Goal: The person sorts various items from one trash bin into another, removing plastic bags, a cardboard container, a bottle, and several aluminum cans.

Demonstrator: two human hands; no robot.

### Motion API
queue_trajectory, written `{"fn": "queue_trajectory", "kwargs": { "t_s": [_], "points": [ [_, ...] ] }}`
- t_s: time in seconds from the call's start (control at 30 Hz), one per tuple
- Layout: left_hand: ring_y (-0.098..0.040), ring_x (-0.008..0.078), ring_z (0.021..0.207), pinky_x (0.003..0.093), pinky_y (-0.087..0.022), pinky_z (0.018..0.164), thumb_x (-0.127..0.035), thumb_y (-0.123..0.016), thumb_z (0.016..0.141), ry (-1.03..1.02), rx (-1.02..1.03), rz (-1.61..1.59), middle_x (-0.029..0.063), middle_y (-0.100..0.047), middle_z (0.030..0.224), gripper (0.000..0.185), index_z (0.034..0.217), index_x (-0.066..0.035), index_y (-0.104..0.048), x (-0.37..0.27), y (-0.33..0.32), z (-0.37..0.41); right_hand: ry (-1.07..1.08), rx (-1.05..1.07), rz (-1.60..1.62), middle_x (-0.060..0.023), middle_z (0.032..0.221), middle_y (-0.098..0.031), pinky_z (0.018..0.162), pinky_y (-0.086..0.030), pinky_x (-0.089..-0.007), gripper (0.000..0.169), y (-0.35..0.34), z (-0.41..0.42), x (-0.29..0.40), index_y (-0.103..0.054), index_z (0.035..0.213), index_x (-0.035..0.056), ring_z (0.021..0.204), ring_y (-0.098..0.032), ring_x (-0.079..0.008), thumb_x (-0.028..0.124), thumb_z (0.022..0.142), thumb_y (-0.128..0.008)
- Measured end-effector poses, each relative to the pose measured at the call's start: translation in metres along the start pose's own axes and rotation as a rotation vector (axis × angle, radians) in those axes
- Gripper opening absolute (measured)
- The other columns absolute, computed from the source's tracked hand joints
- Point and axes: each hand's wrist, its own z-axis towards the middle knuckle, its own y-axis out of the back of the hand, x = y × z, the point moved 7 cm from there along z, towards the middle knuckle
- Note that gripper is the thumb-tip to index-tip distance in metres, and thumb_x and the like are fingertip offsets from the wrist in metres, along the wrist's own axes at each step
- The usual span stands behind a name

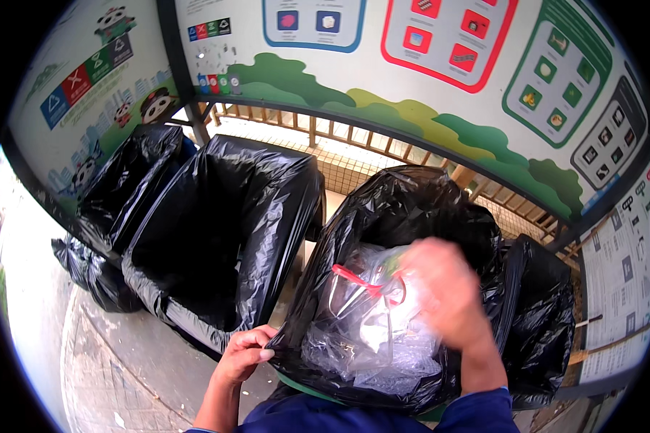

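Directly before me stands a bin lined with a black plastic bag (411,195), full of clear plastic bags and bubble wrap (401,373). My left hand (246,349) pinches the liner's edge at the near left corner, between thumb and fingers. My right hand (444,292) is over the bin's contents and blurred by motion. Close by its fingers lie a clear plastic bag (365,319), a red plastic strip (355,277) and something greenish. Whether the fingers grip any of these is unclear.
Another bin with a black liner (189,233) gapes at left, with a further lined bin (135,168) beyond. A tied black bag (95,273) rests on the ground. At right is another black-lined bin (539,319). Printed panels (314,70) and a railing (281,116) stand behind.
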Motion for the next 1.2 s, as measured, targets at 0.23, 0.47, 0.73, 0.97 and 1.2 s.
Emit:
{"fn": "queue_trajectory", "kwargs": {
  "t_s": [0.23,0.47,0.73,0.97,1.2],
  "points": [
    [-0.055,0.0249,0.09,0.0339,-0.039,0.083,-0.003,-0.062,0.066,0.148,0.116,-0.193,0.0165,-0.06,0.096,0.007,0.069,0.0,-0.057,0.038,-0.014,-0.015,-0.443,1.081,0.097,-0.0213,0.137,-0.029,0.105,-0.021,-0.0489,0.065,-0.185,-0.117,-0.053,-0.041,0.129,0.0066,0.128,-0.022,-0.0442,0.035,0.076,-0.064],
    [-0.051,0.0178,0.095,0.0291,-0.038,0.08,-0.009,-0.057,0.085,0.227,0.772,0.142,0.0107,-0.057,0.099,0.016,0.073,0.0,-0.05,0.094,-0.091,-0.022,-0.63,1.429,0.157,-0.0169,0.126,-0.041,0.096,-0.036,-0.0401,0.055,-0.271,-0.148,-0.063,-0.045,0.122,0.0004,0.117,-0.038,-0.0319,0.026,0.077,-0.064],
    [-0.045,0.0094,0.08,0.0259,-0.038,0.068,-0.01,-0.053,0.088,0.112,0.878,0.309,0.0026,-0.051,0.087,0.014,0.079,-0.001,-0.048,0.084,-0.088,-0.038,-1.07,0.35,0.565,-0.0088,0.1,-0.059,0.087,-0.042,-0.0304,0.031,-0.166,-0.119,-0.079,-0.055,0.106,-0.0027,0.094,-0.052,-0.0199,0.007,0.077,-0.059],
    [-0.053,0.0143,0.084,0.0284,-0.043,0.073,-0.012,-0.057,0.086,0.018,0.91,0.394,0.0052,-0.057,0.09,0.011,0.087,-0.001,-0.056,0.029,-0.079,-0.024,0.047,0.405,-0.3,-0.016,0.118,-0.05,0.09,-0.039,-0.0441,0.039,-0.146,-0.024,0.01,-0.059,0.105,0.01,0.109,-0.046,-0.0401,0.001,0.067,-0.059],
    [-0.057,0.0306,0.097,0.0365,-0.045,0.083,-0.026,-0.059,0.081,-0.512,-0.304,1.029,0.0171,-0.057,0.105,0.035,0.105,0.0,-0.055,-0.092,0.104,0.139,-0.451,0.501,-0.167,-0.0099,0.092,-0.061,0.086,-0.039,-0.0394,0.02,-0.15,-0.081,0.01,-0.059,0.085,0.0057,0.096,-0.057,-0.0253,0.0,0.066,-0.057]
  ]
}}
